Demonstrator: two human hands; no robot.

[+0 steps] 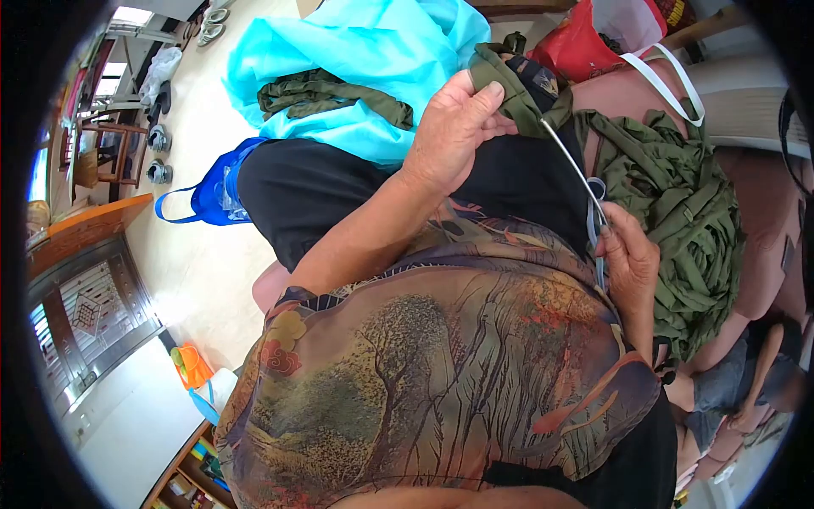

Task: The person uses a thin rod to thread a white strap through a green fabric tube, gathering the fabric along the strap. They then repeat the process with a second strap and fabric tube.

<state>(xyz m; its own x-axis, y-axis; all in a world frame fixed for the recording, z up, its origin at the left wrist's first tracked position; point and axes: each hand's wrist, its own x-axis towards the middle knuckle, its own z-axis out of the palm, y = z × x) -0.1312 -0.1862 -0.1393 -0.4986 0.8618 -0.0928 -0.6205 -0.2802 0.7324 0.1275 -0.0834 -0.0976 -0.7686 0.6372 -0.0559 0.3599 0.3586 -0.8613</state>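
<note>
My left hand point(458, 127) is closed, thumb pinching a folded band of dark green cloth point(517, 95) held up above my lap. A long thin metal rod point(575, 159) runs from the edge of this cloth down to my right hand point(629, 250), whose fingers are closed round its lower end. Beside the rod, near my right fingers, a grey-blue loop point(596, 188) shows. To the right of my right hand lies a large heap of green cloth strips point(678, 220). More green cloth point(326, 97) rests on a bright turquoise sheet point(356, 47) beyond my knees.
A red bag point(593, 42) with white handles stands at the far right on the pink sofa point(750, 191). At left, a blue bag point(208, 195) sits by my leg. Another person point(746, 382) sits at the lower right. Shoes point(158, 140) stand on the pale floor.
</note>
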